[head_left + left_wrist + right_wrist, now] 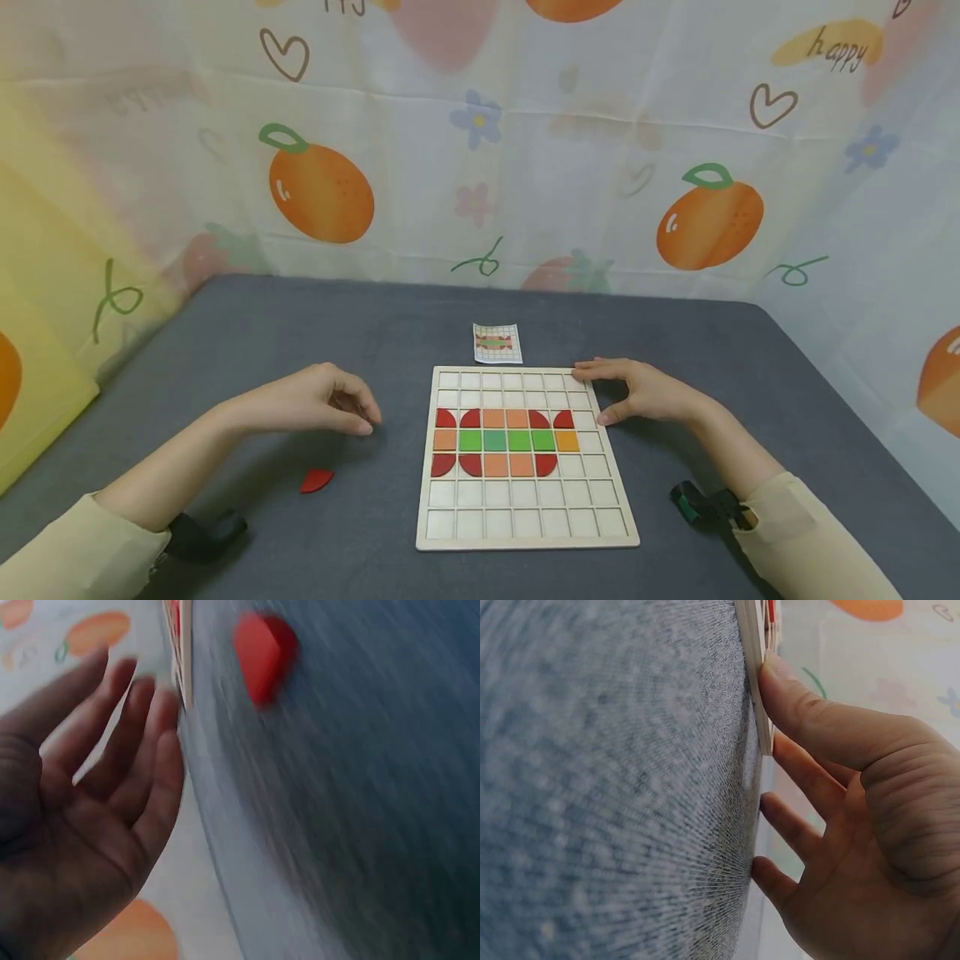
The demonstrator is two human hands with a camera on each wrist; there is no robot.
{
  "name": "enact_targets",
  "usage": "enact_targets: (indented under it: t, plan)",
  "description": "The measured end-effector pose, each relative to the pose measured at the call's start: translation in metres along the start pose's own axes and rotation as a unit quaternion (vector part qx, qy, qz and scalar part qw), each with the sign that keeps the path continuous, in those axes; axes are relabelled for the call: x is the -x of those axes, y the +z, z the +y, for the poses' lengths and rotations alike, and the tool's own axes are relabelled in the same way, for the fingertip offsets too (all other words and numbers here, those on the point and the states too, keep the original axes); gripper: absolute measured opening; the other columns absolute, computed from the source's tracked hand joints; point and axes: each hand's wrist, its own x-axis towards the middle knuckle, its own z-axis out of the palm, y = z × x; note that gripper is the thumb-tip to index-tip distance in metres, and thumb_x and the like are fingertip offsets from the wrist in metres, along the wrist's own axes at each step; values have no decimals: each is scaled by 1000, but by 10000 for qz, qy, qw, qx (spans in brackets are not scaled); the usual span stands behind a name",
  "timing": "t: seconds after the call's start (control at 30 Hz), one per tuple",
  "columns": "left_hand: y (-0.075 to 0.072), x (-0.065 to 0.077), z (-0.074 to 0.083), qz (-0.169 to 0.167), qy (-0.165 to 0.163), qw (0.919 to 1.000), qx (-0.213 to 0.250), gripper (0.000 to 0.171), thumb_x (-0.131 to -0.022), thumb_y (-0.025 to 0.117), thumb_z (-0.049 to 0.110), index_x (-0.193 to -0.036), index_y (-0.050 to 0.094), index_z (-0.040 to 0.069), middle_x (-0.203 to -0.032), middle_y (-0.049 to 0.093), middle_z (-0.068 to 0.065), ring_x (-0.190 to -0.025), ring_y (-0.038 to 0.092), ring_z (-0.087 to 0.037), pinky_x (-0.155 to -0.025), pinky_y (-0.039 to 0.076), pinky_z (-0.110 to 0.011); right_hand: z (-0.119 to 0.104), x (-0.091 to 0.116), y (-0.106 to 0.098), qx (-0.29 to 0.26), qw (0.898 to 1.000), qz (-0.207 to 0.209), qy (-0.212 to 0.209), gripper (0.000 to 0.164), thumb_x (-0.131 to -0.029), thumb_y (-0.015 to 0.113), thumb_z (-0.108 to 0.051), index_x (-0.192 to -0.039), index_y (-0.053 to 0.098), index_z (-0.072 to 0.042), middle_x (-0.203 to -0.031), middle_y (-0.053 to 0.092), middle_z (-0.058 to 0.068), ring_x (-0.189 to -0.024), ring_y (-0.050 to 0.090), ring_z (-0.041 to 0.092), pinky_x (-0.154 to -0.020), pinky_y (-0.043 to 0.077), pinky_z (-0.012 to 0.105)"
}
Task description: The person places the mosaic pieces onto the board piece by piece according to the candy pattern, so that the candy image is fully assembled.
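A pale wooden grid board (525, 522) lies flat, with three rows of coloured pieces in its cells. Red quarter-circle pieces (444, 464) and peach squares (495, 465) fill the outer rows; green squares (517, 440), a teal square (494, 440) and an orange square (567, 441) sit in the middle one. My left hand (330, 400) hovers left of the board, fingers loosely bent, holding nothing. A loose red quarter-circle piece (317, 480) lies on the table nearer me, blurred in the left wrist view. My right hand (637, 390) rests thumb and fingertips at the board's far right corner.
Just beyond the board lies a small pattern card (497, 343) showing a red, peach and green design on a grid. The dark grey table (360, 325) reaches back to a fruit-printed curtain (420, 167). Dark straps (206, 533) circle both wrists.
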Motion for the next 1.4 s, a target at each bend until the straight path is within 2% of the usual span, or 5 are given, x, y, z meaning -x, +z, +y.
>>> enact_targets:
  t: [0.23,0.43,0.6,0.77,1.4]
  plan:
    - [-9,26,-29,-1179,92,9890,884,37,-83,77,16,-117,68,4,-108,65,-12,-81,60,-4,-70,54,-23,1,0,1,-4,10000,4,22,75,-78,83,-28,-144,52,-9,-157,40,17,-151,16,47,-116,15,70]
    - [-9,34,-42,-1575,522,9790,1185,45,-80,79,10,-122,65,2,-100,58,-18,-84,53,-15,-68,52,-21,0,0,0,10,10000,10,76,75,-78,83,-29,-144,52,-10,-157,40,17,-151,16,47,-116,15,71]
    - [-8,32,-46,-1669,711,9764,1175,45,-80,79,11,-122,66,2,-96,47,-29,-80,46,-24,-68,48,-22,0,0,0,27,10000,3,73,75,-78,83,-29,-144,52,-10,-157,41,16,-151,17,46,-116,15,71]
    - [-7,30,-43,-1673,582,9783,1072,42,-80,80,14,-119,67,4,-95,46,-29,-76,43,-25,-66,46,-22,-1,0,0,71,10000,18,38,74,-78,83,-29,-143,53,-10,-156,42,16,-151,18,47,-115,16,71]
    - [-1,25,-35,-1192,103,9912,573,37,-67,87,18,-95,65,8,-86,52,-10,-73,48,-2,-61,46,-19,0,1,1,18,10000,48,-48,75,-77,83,-31,-143,53,-11,-156,42,17,-150,18,48,-115,16,71]
